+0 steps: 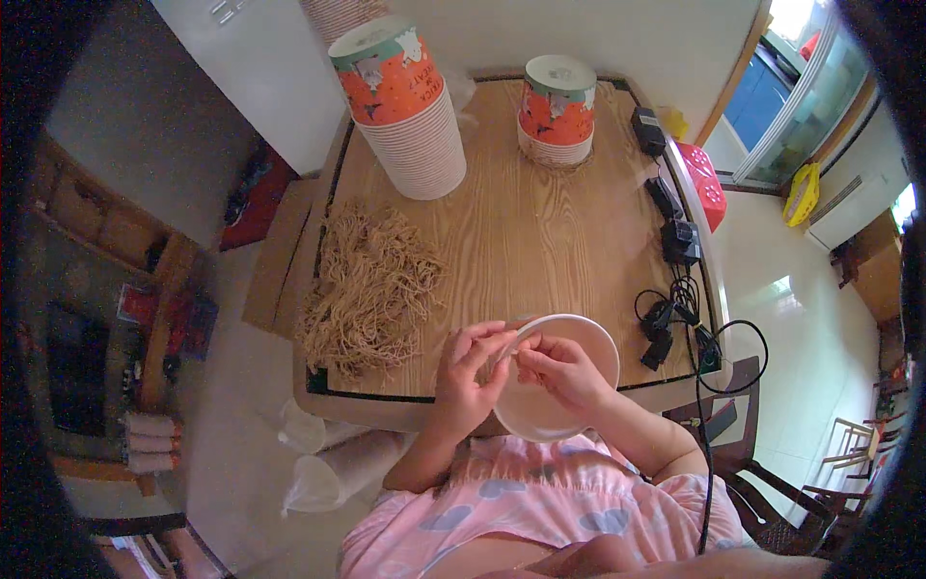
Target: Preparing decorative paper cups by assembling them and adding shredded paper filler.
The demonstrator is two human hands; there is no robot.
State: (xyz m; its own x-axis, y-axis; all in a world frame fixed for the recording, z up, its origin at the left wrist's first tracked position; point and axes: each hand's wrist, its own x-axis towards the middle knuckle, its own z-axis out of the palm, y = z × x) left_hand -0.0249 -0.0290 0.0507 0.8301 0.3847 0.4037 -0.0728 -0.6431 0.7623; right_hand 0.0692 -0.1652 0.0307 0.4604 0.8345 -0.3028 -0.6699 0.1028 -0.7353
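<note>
Nearest the head camera is a pink fabric garment with grey patches (540, 492), just on the near side of a white, round paper bucket (531, 415). The left hand (470, 381) pinches the bucket's rim; the right hand (569, 379) bunches its fingers inside, any hold hidden. Tangled tan cords (371, 289) lie left of the bucket. Light, steady fingertip pressure should avoid creasing the rim.

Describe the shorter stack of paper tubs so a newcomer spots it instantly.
On the wood-grain table, look toward the far end. The short stack of upside-down tubs, orange and green up top, stands right of the tall stack. Only a few pale rims show below its print; the tall stack shows many.
</note>
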